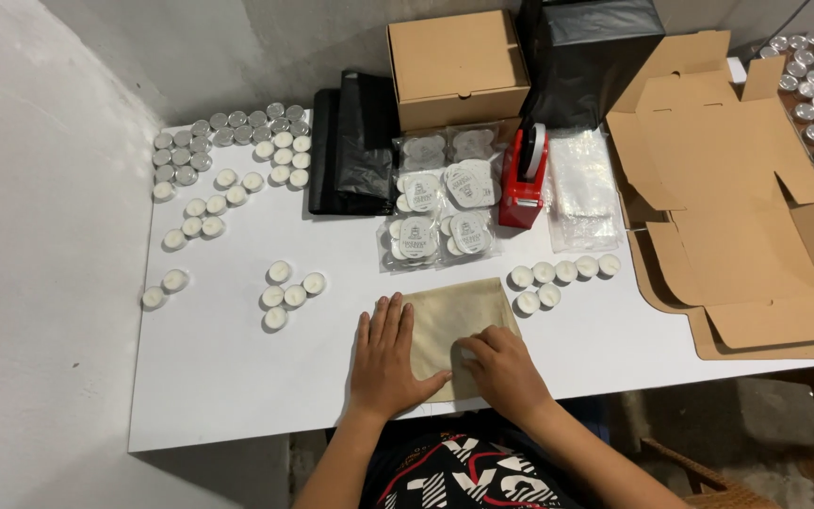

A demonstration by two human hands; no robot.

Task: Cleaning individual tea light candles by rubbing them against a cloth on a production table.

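Round white tealights point(286, 287) in metal cups, left of centre; bare matte table point(219, 377) beneath. Left hand point(386, 358) flat, fingers spread, on soft beige cloth pouch point(449, 320), lower centre. Right hand point(504, 369) curled, pinching pouch near table's front edge. Flat cardboard point(737, 217) right

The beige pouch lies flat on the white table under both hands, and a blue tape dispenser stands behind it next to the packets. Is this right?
One detail is wrong: the tape dispenser is red, not blue, as the head view shows. The rest holds: the beige pouch lies flat on the white table under the left hand and right hand, and the dispenser stands beside the packets.
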